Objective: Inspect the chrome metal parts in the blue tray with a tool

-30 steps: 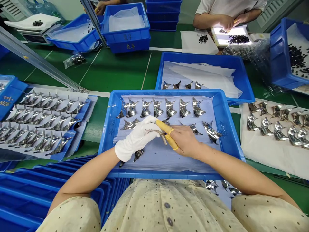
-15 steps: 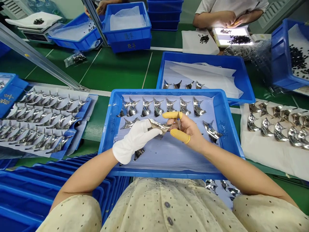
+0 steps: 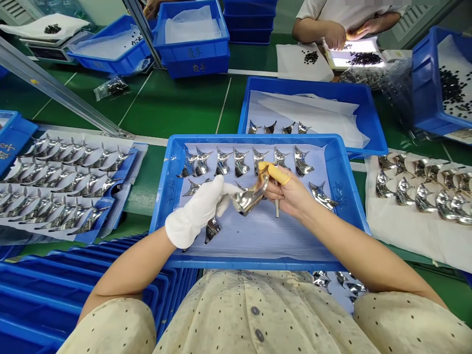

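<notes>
Part (image 3: 248, 200), curved and shiny metal, raised off the tray (image 3: 254, 264) and held in both hands; clock read with it as centre. Left hand (image 3: 199, 211), white glove, at 9 o'clock, fingers closed on the near end. Right hand (image 3: 291, 192), mostly bare with yellow cots, at 3 o'clock, pinching the upper right end; a slim rod (image 3: 277, 208) sits among the lower fingers too, tip pointing to 6. Tray is blue, lined with pale sheets (image 3: 265, 238). On the liner: a row of like pieces (image 3: 241, 162) from 10 round to 2, one more (image 3: 213, 230) at 8, another (image 3: 323, 195) at 3. Farther out: three rows on a rack (image 3: 70, 184) at 9; more on a white cloth (image 3: 416, 236) at 3; second tray (image 3: 368, 110) at 1, holding paper and four pieces. Co-worker's hands (image 3: 335, 35) well off at 1, over a lit panel (image 3: 334, 59) with black bits (image 3: 365, 59). Bins (image 3: 197, 66) at 11.
</notes>
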Demonstrator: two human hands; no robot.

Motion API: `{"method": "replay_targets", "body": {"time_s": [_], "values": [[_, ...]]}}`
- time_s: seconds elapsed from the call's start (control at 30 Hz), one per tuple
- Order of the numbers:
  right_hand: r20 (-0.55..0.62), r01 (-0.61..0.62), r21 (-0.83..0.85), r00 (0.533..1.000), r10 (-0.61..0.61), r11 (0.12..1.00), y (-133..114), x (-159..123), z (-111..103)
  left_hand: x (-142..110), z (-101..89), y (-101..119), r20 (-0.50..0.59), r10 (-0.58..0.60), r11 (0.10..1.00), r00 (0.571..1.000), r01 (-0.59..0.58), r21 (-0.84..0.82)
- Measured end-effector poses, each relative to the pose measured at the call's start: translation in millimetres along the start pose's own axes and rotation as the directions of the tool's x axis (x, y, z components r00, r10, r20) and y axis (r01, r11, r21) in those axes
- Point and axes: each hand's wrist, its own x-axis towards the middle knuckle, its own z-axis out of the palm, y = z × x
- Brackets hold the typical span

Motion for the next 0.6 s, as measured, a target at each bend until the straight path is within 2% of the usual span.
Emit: {"method": "replay_targets", "body": {"time_s": [0.23,0.33,0.43,0.5,0.6], "values": [[0.036,-0.029,-0.025,0.999,0.030,0.999,6,5,-1,3,-0.8,-4,0.099,0.037,0.994,0.994,-0.026,-0.107],[0.053,-0.025,-0.019,0.998,0.026,1.000,5,5,-3,6,-1.1,-5,0.176,-0.026,0.993,0.984,0.046,-0.109],[0.095,0.001,-0.032,0.995,0.002,0.999,6,2,-5,8,-1.4,-5,0.225,-0.097,0.964,0.969,0.148,-0.220],[0.151,0.001,-0.076,0.988,0.010,0.997,9,-2,-5,10,-1.7,-4,0.217,-0.092,0.932,0.972,0.161,-0.324],[0.227,-0.022,-0.125,0.973,0.050,0.992,13,-9,-3,12,-2.0,-3,0.176,-0.031,0.888,0.984,0.108,-0.448]]}}
